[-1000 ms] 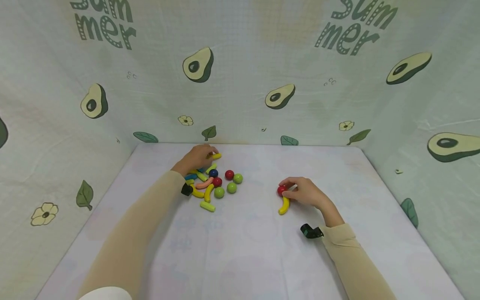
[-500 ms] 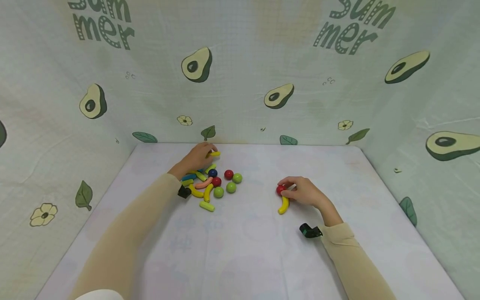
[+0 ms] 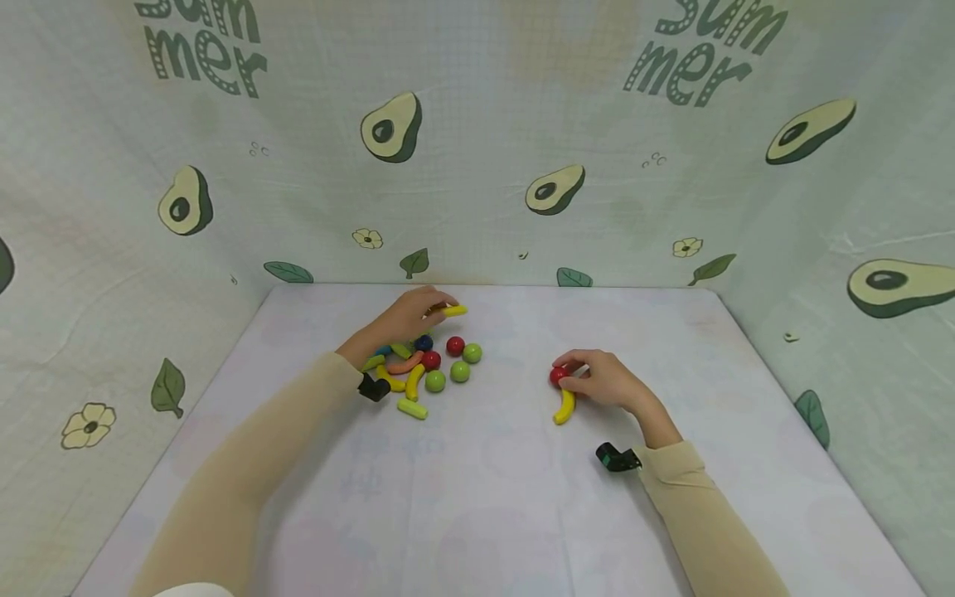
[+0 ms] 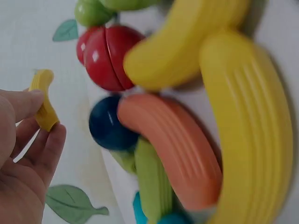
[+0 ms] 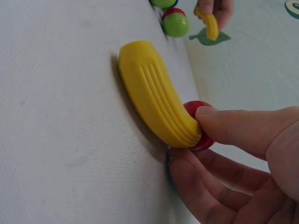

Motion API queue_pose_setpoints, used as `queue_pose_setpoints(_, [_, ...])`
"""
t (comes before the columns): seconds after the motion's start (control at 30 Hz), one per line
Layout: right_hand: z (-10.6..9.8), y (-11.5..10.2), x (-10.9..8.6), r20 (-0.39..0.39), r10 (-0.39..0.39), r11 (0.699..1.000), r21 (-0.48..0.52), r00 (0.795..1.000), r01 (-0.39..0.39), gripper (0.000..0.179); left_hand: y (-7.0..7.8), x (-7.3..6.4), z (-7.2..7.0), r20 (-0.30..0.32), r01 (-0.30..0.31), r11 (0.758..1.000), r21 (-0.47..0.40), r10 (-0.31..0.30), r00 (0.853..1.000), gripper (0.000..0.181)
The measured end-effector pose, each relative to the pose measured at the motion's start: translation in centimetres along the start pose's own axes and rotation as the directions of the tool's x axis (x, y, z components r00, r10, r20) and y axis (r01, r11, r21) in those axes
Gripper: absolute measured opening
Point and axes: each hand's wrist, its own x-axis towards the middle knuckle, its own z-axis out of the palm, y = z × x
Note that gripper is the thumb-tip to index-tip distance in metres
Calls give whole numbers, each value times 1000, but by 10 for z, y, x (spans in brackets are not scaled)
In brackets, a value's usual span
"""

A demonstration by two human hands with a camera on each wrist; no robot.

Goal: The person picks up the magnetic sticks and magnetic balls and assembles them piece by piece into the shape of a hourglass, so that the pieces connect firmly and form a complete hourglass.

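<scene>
My left hand (image 3: 410, 317) pinches a small yellow toy banana (image 4: 45, 100) between thumb and fingertips, at the far edge of a cluster of toys. To the right, my right hand (image 3: 603, 380) has its thumb and fingers curled round a red ball (image 3: 557, 376). A second yellow toy banana (image 5: 156, 95) lies on the table against that ball, its end right at the thumb in the right wrist view. Below the left hand, the left wrist view shows an orange curved piece (image 4: 173, 149), a dark blue ball (image 4: 111, 122) and more yellow bananas (image 4: 254, 116).
Red balls (image 3: 431, 360), several green balls (image 3: 460, 371) and a light green ridged stick (image 3: 412, 409) lie in the cluster on the white table (image 3: 477, 497). A printed cloth (image 3: 477, 166) stands behind the table's far edge.
My left hand, holding the small banana, drew back slightly, then moved right along the far side of the cluster. My right hand stays at the red ball.
</scene>
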Motion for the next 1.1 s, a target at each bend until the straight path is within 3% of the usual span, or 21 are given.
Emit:
queue_pose_setpoints(0.17, [0, 1, 0, -3, -9, 1000, 6, 1000, 9, 31, 20, 1, 9, 8, -75, 996, -55, 75, 997, 32])
queue_pose_setpoints(0.37, [1, 2, 1, 0, -10, 1000, 10, 1000, 10, 31, 41, 3, 29, 42, -111, 988, -104, 116, 992, 32])
queue_pose_setpoints(0.67, [1, 0, 0, 3, 10, 1000, 11, 1000, -10, 31, 76, 9, 55, 113, -123, 985, -124, 138, 984, 31])
queue_pose_setpoints(0.8, [0, 1, 0, -3, 2, 1000, 14, 1000, -2, 31, 85, 10, 65, 132, -131, 985, -114, 146, 981, 30])
queue_pose_setpoints(1.1, [-2, 1, -1, -21, -11, 1000, 12, 1000, 11, 31, 104, 13, 85, 191, -88, 987, -132, 112, 975, 30])
